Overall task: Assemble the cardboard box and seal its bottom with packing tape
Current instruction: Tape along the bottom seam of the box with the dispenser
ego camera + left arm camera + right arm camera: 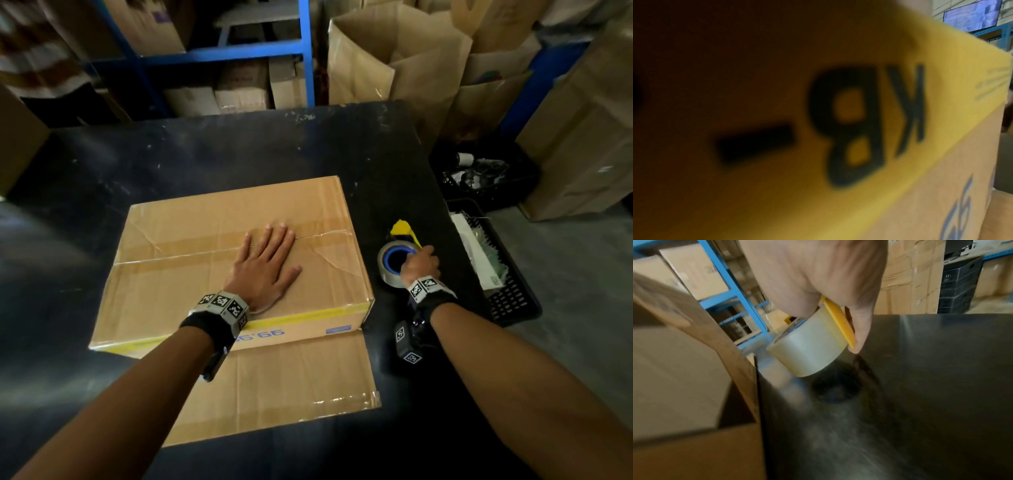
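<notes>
A brown cardboard box lies bottom-up on the black table, its two flaps meeting at a taped centre seam. My left hand lies flat on the box, fingers spread across the seam. The left wrist view shows only the box side, yellow band with dark blurred letters. To the right of the box, my right hand grips the tape roll with its yellow dispenser. In the right wrist view the hand holds the clear roll just above the table, fingers on the yellow plate.
One loose flap of the box lies flat toward me. Black plastic crates with scraps sit off the table's right edge. Tall cardboard boxes and a blue shelf frame stand behind the table.
</notes>
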